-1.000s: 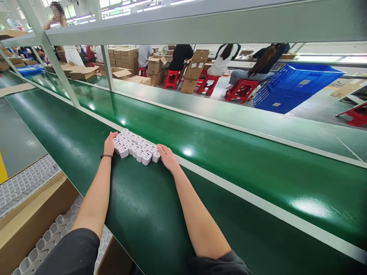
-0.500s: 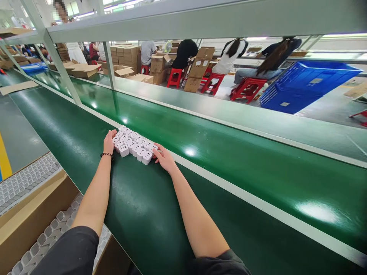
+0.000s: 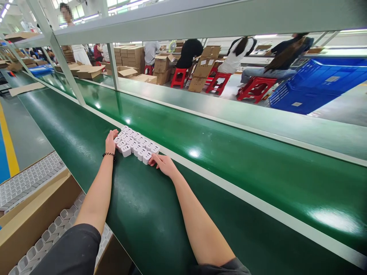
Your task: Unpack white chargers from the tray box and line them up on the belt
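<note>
And here are the white blocks, bunched on the green tabletop just toward nine o'clock from mid-view! The left hand cups their nine o'clock end, unclenched; the right hand has bent fingers against the block at the four o'clock corner, though whether they pinch it I can't tell.

Gathering looks nearly done, I'd judge: the far row runs neatly along the pale strip. What's left seems to be that stepped six o'clock edge, with one block skewed at seven o'clock. Plenty more pale pieces sit in the cardboard box at eight o'clock.

And the change! Against half a second ago, the right hand is off the far row's end, down from three o'clock to four; the left hand holds its post.
</note>
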The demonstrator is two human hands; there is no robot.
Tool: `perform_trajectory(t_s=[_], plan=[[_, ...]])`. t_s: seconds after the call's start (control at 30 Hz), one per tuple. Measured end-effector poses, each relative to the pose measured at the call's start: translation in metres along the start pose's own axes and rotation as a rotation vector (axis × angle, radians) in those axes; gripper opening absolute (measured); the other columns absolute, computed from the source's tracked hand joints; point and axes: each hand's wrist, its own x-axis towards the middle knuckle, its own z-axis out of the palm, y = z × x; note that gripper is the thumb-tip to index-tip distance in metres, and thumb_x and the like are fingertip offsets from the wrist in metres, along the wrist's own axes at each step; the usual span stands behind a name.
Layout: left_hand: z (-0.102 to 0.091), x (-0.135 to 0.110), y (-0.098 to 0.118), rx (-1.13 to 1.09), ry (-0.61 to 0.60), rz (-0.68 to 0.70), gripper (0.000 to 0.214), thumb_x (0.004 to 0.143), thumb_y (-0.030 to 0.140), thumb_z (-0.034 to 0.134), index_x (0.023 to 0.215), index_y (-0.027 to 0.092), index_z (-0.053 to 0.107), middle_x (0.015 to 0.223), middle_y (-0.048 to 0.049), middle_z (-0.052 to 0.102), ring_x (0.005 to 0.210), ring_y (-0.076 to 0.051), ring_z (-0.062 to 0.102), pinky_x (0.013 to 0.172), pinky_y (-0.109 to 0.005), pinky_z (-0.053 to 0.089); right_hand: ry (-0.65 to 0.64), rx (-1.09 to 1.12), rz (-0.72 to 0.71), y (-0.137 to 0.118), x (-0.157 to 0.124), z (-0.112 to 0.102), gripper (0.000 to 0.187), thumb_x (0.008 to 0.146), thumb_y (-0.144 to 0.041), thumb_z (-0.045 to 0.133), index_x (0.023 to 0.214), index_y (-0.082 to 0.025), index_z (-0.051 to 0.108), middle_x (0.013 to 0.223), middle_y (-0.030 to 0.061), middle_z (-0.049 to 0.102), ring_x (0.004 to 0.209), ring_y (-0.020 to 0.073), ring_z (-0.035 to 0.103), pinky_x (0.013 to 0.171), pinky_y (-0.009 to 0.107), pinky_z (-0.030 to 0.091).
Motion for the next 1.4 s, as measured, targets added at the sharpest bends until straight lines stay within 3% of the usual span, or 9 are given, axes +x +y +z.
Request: perform_trajectory(t_s=[0.2,0.33,0.6,0.77,0.93,1.07,1.17,1.23,1.4], plan=[[-0.007,-0.001,0.004,0.083,0.188,0.013,0.056,0.093,0.065,0.038,0.114,0.021,0.065,0.127,-0.0113,0.061,0.124,-0.025,0.054,0.102,-0.037,0.043,-0.024,-0.119,-0.044,-0.009,-0.003,0.001,0.047,0.095,-0.057,0.041,0.095,-0.022,0.073,0.083,0.0021,0.071,0.073,0.0159,0.063,0.065,0.027,0.048],[-0.008,-0.001,0.005,0.098,0.228,-0.006,0.056,0.094,0.064,0.034,0.114,0.02,0.063,0.121,-0.0113,0.064,0.115,-0.023,0.059,0.091,-0.033,0.048,-0.046,-0.182,-0.076,-0.024,-0.008,0.01,0.048,0.097,-0.054,0.039,0.087,-0.021,0.072,0.075,0.0018,0.068,0.067,0.0159,0.062,0.069,0.03,0.049],[-0.009,-0.001,0.007,0.154,0.271,-0.023,0.05,0.095,0.058,0.035,0.094,0.018,0.065,0.088,-0.0073,0.067,0.083,-0.019,0.065,0.081,-0.032,0.049,-0.12,-0.278,-0.205,-0.047,0.004,0.078,0.037,0.097,-0.04,0.051,0.127,-0.018,0.056,0.127,0.0113,0.058,0.1,0.0203,0.062,0.093,0.037,0.047],[-0.008,0.001,0.007,0.105,0.196,-0.038,0.055,0.096,0.059,0.031,0.101,0.016,0.064,0.08,-0.0072,0.071,0.077,-0.019,0.067,0.083,-0.035,0.05,-0.093,-0.34,-0.23,-0.047,0.034,0.105,0.024,0.097,-0.034,0.054,0.112,-0.016,0.059,0.118,0.0102,0.058,0.092,0.0182,0.06,0.092,0.036,0.047],[-0.011,0.005,0.005,0.047,0.199,0.0,0.057,0.095,0.062,0.033,0.113,0.017,0.063,0.112,-0.0122,0.07,0.108,-0.022,0.064,0.098,-0.035,0.046,-0.098,-0.394,-0.259,-0.05,0.059,0.118,0.014,0.096,-0.031,0.057,0.1,-0.017,0.059,0.108,0.0063,0.059,0.089,0.0163,0.059,0.087,0.032,0.047],[-0.012,0.009,0.003,0.009,0.221,0.014,0.062,0.094,0.065,0.031,0.118,0.017,0.061,0.119,-0.0138,0.066,0.112,-0.022,0.063,0.101,-0.035,0.045,-0.11,-0.443,-0.295,-0.053,0.073,0.127,0.009,0.095,-0.026,0.058,0.092,-0.017,0.059,0.104,0.0053,0.06,0.095,0.0163,0.058,0.091,0.03,0.045],[-0.013,0.011,0.001,0.011,0.249,0.005,0.062,0.094,0.065,0.03,0.117,0.016,0.061,0.113,-0.014,0.066,0.106,-0.021,0.064,0.097,-0.035,0.048,-0.089,-0.489,-0.309,-0.055,0.069,0.129,0.009,0.095,-0.025,0.056,0.091,-0.018,0.061,0.1,0.0046,0.062,0.098,0.0173,0.059,0.091,0.03,0.046],[-0.012,0.011,0.0,0.03,0.274,0.0,0.057,0.094,0.061,0.032,0.114,0.017,0.061,0.11,-0.0129,0.066,0.103,-0.021,0.065,0.094,-0.035,0.048,-0.032,-0.522,-0.298,-0.056,0.06,0.13,0.016,0.097,-0.026,0.052,0.108,-0.018,0.06,0.111,0.0076,0.061,0.099,0.0192,0.06,0.088,0.032,0.049],[-0.01,0.009,-0.002,0.107,0.296,-0.003,0.038,0.094,0.048,0.042,0.106,0.019,0.062,0.103,-0.0096,0.065,0.102,-0.021,0.063,0.092,-0.034,0.048,0.106,-0.643,-0.289,-0.06,0.047,0.133,0.05,0.094,-0.019,0.045,0.143,-0.014,0.039,0.154,0.018,0.03,0.123,0.0317,0.051,0.091,0.042,0.052]])
